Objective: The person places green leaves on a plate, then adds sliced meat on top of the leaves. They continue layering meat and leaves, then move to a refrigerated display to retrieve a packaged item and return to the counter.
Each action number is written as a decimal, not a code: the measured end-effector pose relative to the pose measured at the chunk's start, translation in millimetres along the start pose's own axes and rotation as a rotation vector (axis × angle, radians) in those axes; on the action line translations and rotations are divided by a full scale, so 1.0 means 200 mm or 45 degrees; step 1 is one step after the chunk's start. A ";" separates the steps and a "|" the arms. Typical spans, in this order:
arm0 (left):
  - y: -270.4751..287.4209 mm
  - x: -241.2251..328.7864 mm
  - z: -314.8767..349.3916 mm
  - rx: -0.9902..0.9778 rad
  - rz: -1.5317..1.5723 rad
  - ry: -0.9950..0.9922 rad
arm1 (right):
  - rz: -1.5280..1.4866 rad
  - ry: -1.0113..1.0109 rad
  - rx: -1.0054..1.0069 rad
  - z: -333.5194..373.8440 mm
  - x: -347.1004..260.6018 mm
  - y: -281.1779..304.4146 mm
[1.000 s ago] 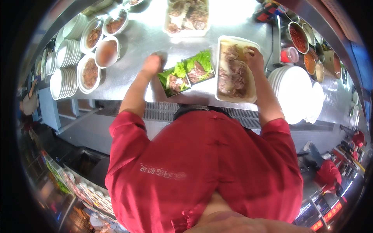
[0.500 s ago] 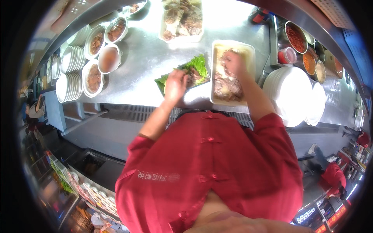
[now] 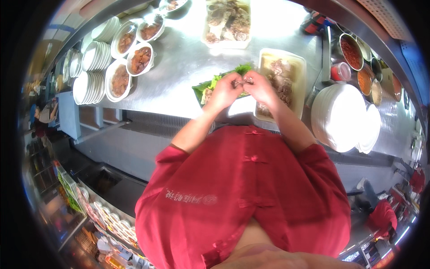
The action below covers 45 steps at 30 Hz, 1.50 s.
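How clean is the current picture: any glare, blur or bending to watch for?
Head view: glare whites out patches of the steel counter and the large plate stack; head view: fisheye bows straight edges near the dark rim; head view: fine detail between left hand and right hand is hard to make out.

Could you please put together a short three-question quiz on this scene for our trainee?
1. Multiple choice: the left hand and right hand are over what?
a) the stacked plates
b) the lettuce-lined tray
c) the steel bowls

2. True or false: the nearer meat tub stands to the right of that tray.

3. Open question: what do the two hands appear to pinch between their fingertips?

Key:
1. b
2. True
3. What looks like a small piece of meat; its exact shape is unclear.
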<state>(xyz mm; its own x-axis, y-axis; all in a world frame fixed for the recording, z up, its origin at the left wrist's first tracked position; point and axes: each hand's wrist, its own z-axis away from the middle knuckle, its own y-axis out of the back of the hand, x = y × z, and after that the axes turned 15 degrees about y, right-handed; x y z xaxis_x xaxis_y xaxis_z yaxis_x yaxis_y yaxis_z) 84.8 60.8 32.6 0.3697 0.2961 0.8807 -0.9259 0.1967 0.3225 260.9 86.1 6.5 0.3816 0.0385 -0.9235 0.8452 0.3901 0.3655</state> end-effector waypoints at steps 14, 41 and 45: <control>0.02 -0.26 -0.02 0.080 -0.196 0.275 | 0.382 0.035 0.286 -0.01 0.23 0.35; 0.08 -0.05 0.07 -0.097 0.529 0.191 | -0.731 0.250 0.065 0.04 -0.05 -0.05; 0.08 -0.12 0.08 -0.052 0.507 0.175 | -0.713 0.317 0.057 0.04 -0.02 -0.09</control>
<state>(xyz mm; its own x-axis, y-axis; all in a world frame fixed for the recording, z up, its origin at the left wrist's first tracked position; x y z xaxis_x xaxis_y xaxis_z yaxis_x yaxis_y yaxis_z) 60.6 40.8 22.0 -0.0065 0.4780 0.8783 -0.9957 0.0776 -0.0496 246.5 71.0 4.4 -0.2192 0.0549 -0.9741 0.9089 0.3746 -0.1834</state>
